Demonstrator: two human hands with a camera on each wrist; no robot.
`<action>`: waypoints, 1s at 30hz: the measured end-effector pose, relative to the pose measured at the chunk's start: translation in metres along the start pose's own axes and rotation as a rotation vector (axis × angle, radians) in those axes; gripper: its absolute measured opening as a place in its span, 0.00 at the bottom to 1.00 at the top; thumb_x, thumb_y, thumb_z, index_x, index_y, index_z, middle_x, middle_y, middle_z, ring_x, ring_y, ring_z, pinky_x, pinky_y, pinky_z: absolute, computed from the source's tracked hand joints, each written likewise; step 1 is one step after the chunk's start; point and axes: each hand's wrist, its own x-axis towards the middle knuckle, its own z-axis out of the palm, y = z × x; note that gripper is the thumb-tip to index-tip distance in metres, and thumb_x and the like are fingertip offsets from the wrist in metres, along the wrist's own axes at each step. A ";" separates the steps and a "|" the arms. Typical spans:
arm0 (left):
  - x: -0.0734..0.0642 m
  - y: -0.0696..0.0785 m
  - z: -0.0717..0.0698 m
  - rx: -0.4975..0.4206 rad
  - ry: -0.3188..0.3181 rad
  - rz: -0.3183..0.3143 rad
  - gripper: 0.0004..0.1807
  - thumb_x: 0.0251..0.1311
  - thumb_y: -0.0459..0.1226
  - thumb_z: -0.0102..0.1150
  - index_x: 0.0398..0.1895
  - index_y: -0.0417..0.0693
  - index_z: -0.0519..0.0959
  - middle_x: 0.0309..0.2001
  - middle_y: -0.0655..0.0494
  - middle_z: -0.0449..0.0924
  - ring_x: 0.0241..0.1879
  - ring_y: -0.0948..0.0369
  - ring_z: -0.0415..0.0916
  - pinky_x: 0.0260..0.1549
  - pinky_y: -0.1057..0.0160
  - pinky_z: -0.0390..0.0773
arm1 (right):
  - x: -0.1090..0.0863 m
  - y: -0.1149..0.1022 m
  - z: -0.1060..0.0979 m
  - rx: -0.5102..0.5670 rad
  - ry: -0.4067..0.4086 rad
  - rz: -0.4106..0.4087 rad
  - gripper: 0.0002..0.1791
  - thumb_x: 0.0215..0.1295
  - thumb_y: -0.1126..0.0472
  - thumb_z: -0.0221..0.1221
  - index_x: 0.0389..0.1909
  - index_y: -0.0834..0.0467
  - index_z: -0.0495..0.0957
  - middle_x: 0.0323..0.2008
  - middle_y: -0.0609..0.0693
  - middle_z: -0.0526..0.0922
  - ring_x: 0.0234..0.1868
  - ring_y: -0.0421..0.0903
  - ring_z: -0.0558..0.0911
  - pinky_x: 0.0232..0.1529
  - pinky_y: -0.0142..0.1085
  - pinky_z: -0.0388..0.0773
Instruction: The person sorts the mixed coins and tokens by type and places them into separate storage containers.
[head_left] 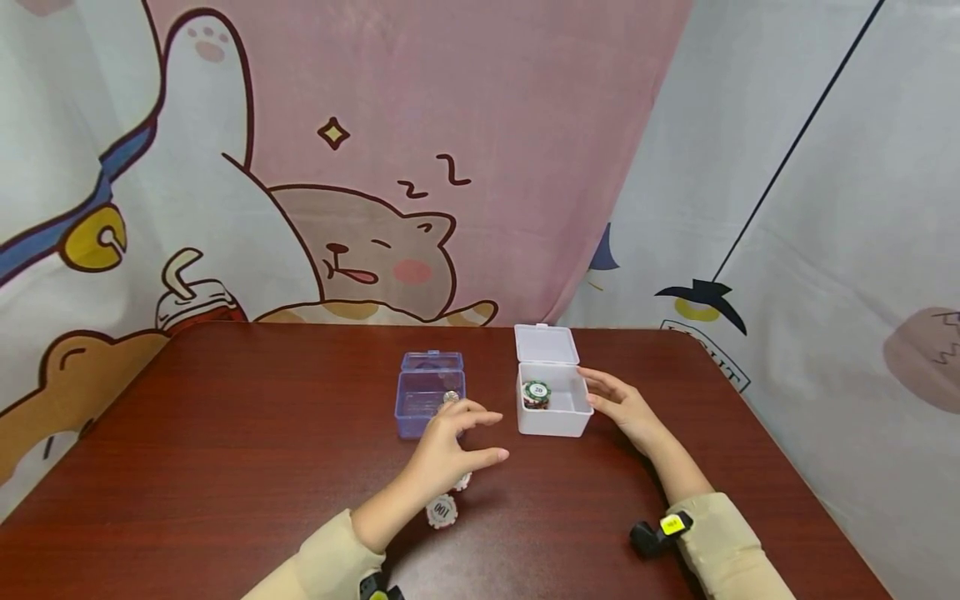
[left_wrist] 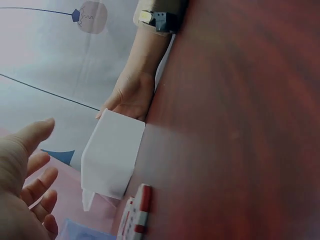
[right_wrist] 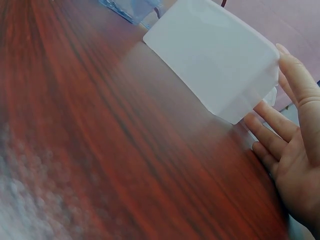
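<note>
My left hand (head_left: pixel 452 443) hovers with thumb and fingers spread and nothing between them, in front of the blue box's right side. Against the right wall of the white box (head_left: pixel 553 423) rest the fingertips of my right hand (head_left: pixel 628 412); the right wrist view has this hand (right_wrist: pixel 295 150) beside the box too. Inside that lidded box, toward the left, is a stack of poker chips topped by a green one (head_left: pixel 537 392). The clear blue box (head_left: pixel 411 426) also has its lid up. A chip (head_left: pixel 451 397) shows at its right, partly behind my left hand.
White-and-red poker chips lie on the brown table (head_left: pixel 225 450) near my left forearm: one marked 100 (head_left: pixel 442 511) and another (head_left: pixel 464 481) partly hidden by the hand. In the left wrist view, red-and-white chips (left_wrist: pixel 136 215) appear edge-on. A printed curtain (head_left: pixel 525 167) hangs behind the table.
</note>
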 end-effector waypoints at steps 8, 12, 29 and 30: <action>-0.015 -0.008 -0.003 0.054 -0.015 0.019 0.23 0.41 0.38 0.77 0.44 0.43 0.84 0.39 0.60 0.79 0.46 0.59 0.73 0.55 0.46 0.65 | 0.000 -0.001 0.001 0.017 -0.005 -0.034 0.26 0.67 0.66 0.57 0.66 0.64 0.66 0.62 0.65 0.69 0.58 0.44 0.72 0.51 0.28 0.70; -0.020 -0.012 -0.005 0.071 -0.034 -0.006 0.24 0.40 0.38 0.77 0.45 0.41 0.84 0.40 0.60 0.80 0.47 0.59 0.73 0.54 0.46 0.65 | 0.000 -0.001 0.001 0.018 -0.007 -0.043 0.26 0.67 0.67 0.57 0.66 0.64 0.66 0.62 0.66 0.69 0.57 0.40 0.72 0.51 0.28 0.70; -0.037 -0.032 -0.015 0.144 -0.061 -0.104 0.25 0.36 0.39 0.79 0.42 0.41 0.85 0.37 0.59 0.81 0.37 0.57 0.71 0.38 0.59 0.70 | -0.002 -0.014 0.002 0.002 -0.012 -0.016 0.26 0.68 0.69 0.55 0.66 0.67 0.65 0.62 0.67 0.68 0.60 0.53 0.69 0.50 0.27 0.69; -0.038 -0.032 -0.015 0.148 -0.063 -0.113 0.25 0.36 0.39 0.79 0.42 0.41 0.85 0.37 0.58 0.81 0.36 0.57 0.70 0.37 0.59 0.70 | -0.003 -0.017 0.003 -0.004 -0.012 -0.013 0.26 0.68 0.70 0.54 0.66 0.67 0.64 0.62 0.67 0.68 0.60 0.54 0.69 0.50 0.27 0.69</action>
